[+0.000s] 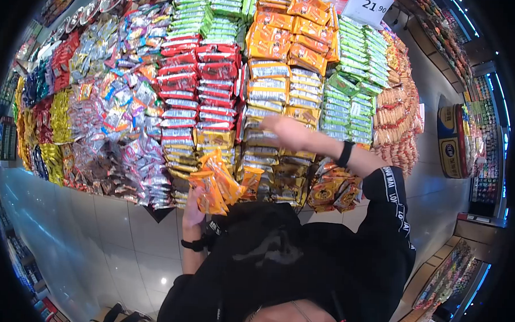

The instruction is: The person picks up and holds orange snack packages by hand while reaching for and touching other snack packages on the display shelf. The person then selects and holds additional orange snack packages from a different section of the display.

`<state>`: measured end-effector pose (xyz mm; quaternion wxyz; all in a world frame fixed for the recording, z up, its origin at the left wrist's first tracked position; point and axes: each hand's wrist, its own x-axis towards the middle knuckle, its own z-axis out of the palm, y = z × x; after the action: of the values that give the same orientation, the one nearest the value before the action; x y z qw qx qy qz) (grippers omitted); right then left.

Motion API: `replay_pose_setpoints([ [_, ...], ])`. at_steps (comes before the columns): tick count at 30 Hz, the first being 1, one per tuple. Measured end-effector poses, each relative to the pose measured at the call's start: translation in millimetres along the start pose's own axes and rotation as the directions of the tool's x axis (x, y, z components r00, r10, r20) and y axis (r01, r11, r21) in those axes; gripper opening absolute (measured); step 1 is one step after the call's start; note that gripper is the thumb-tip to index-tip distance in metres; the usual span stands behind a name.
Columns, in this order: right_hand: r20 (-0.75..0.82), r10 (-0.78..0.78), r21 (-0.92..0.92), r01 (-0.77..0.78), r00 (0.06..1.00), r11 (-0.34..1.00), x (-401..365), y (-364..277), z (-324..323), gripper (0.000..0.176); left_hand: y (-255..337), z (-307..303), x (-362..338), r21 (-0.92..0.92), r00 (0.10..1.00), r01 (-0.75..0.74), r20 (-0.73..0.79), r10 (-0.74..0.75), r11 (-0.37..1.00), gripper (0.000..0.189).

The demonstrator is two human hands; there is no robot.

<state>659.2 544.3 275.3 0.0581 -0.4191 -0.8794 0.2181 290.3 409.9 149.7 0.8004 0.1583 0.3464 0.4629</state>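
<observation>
Several orange snack packets point(216, 185) rest in my left hand point(194, 207), fingers wrapped round their lower side at the display's front edge. My right hand point(284, 132) is over the rows of yellow and silver packets point(268, 85) in the middle; it is blurred, and its fingers and anything in them are hard to make out. Stacked orange packets point(313, 35) lie at the back, beyond that hand. Red packets point(178, 76) stand in rows to its left, green ones point(353, 110) to its right.
Loose wrapped sweets point(109, 99) cover the display's left part. At the right end are reddish-tan packets point(396, 109). A price sign point(368, 7) stands at the back. A round dark and yellow stand point(452, 139) is on the floor to the right, with shelves beyond.
</observation>
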Motion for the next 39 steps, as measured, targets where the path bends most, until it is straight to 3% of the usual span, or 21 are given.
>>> replay_pose_setpoints([
  [1, 0.113, -0.107, -0.002, 0.108, 0.988, 0.994, -7.4, -11.9, 30.7, 0.036, 1.9, 5.1, -4.1, -0.004, 1.000, 0.008, -0.014, -0.008, 1.000, 0.047],
  [3, 0.075, -0.431, -0.140, 0.437, 0.899, 0.888, -22.1, -17.7, 95.8, 0.032, 12.2, 18.2, -8.2, 0.027, 0.998, -0.051, -0.040, 0.052, 0.998, 0.045],
  [4, 0.076, -0.434, -0.129, 0.440, 0.898, 0.888, -26.9, -23.6, 121.5, 0.032, 14.5, 12.4, -12.0, 0.077, 0.997, -0.070, -0.028, 0.072, 0.995, 0.046],
  [6, 0.028, -0.694, -0.286, 0.671, 0.720, 0.684, -32.0, -35.7, 161.0, 0.027, 13.2, 2.6, -18.8, 0.066, 0.994, -0.065, -0.082, 0.070, 0.996, 0.045],
  [13, 0.371, -0.518, -0.350, 0.633, 0.771, 0.691, -23.2, -53.5, 217.7, 0.025, 11.8, 1.8, -40.8, -0.005, 0.982, -0.113, -0.150, 0.111, 0.994, 0.041],
  [14, 0.294, -0.556, -0.375, 0.628, 0.778, 0.682, -23.0, -50.4, 206.6, 0.025, 8.7, -2.2, -41.2, -0.016, 0.983, -0.100, -0.159, 0.096, 0.995, 0.039],
  [15, 0.347, -0.524, -0.406, 0.628, 0.778, 0.664, -21.1, -49.8, 202.1, 0.025, 6.4, -7.7, -42.9, -0.021, 0.986, -0.096, -0.142, 0.092, 0.995, 0.039],
  [18, 0.306, -0.517, -0.509, 0.596, 0.800, 0.621, -28.4, -40.2, 197.2, 0.027, 3.5, -7.3, -48.1, 0.016, 0.974, -0.049, -0.219, 0.051, 0.999, 0.032],
  [21, 0.250, -0.560, -0.417, 0.610, 0.790, 0.674, -28.0, -47.9, 158.6, 0.029, 1.9, -16.0, -49.6, 0.026, 0.980, -0.025, -0.195, 0.030, 0.999, 0.036],
  [23, 0.316, -0.298, -0.381, 0.408, 0.901, 0.829, -31.0, -55.2, 105.9, 0.035, 2.8, -5.9, -49.3, 0.014, 0.979, -0.079, -0.189, 0.080, 0.997, 0.042],
  [24, 0.208, -0.266, -0.343, 0.325, 0.941, 0.881, -34.0, -47.0, 89.4, 0.042, 2.6, -6.9, -50.7, 0.005, 0.984, -0.090, -0.155, 0.090, 0.996, 0.044],
  [25, 0.204, -0.121, -0.265, 0.173, 0.972, 0.949, -32.5, -58.0, 42.1, 0.040, 2.8, -7.5, -51.5, -0.004, 0.988, -0.102, -0.120, 0.101, 0.995, 0.046],
  [26, 0.159, -0.041, -0.265, 0.083, 0.986, 0.961, -31.7, -40.5, 25.4, 0.034, 2.7, -8.1, -51.6, -0.004, 0.987, -0.107, -0.118, 0.106, 0.994, 0.046],
  [27, 0.034, -0.063, -0.258, 0.070, 0.997, 0.964, -31.5, -19.0, 4.4, 0.030, 2.8, -9.1, -51.3, -0.021, 0.990, -0.094, -0.112, 0.091, 0.995, 0.046],
  [28, -0.043, 0.009, -0.328, -0.022, 0.999, 0.945, -29.6, -15.0, -27.9, 0.033, 3.7, -9.8, -50.6, -0.036, 0.992, -0.080, -0.105, 0.076, 0.996, 0.045],
  [29, -0.177, 0.008, -0.324, -0.066, 0.984, 0.944, -31.5, 4.6, -50.6, 0.037, 4.6, -9.5, -50.7, -0.031, 0.992, -0.084, -0.101, 0.080, 0.996, 0.045],
  [30, -0.207, -0.001, -0.368, -0.077, 0.978, 0.927, -34.8, 8.8, -51.5, 0.037, 4.8, -8.3, -51.1, -0.028, 0.992, -0.086, -0.096, 0.083, 0.996, 0.045],
  [32, -0.381, 0.084, -0.444, -0.262, 0.921, 0.857, -25.9, 77.0, -107.8, 0.036, 4.4, -7.2, -51.1, -0.018, 0.993, -0.085, -0.087, 0.084, 0.996, 0.044],
  [33, -0.427, 0.199, -0.404, -0.383, 0.882, 0.830, -26.7, 77.9, -126.2, 0.036, 3.3, -7.5, -49.6, 0.009, 0.991, -0.087, -0.099, 0.087, 0.996, 0.044],
  [34, -0.488, 0.155, -0.345, -0.353, 0.859, 0.869, -27.0, 101.4, -135.5, 0.038, 2.7, -7.2, -48.2, 0.035, 0.990, -0.089, -0.110, 0.093, 0.995, 0.045],
  [39, -0.491, 0.317, -0.249, -0.479, 0.812, 0.842, -13.6, 161.4, -148.8, 0.040, -2.7, -11.7, -44.4, 0.005, 0.992, -0.085, -0.089, 0.085, 0.996, 0.045],
])
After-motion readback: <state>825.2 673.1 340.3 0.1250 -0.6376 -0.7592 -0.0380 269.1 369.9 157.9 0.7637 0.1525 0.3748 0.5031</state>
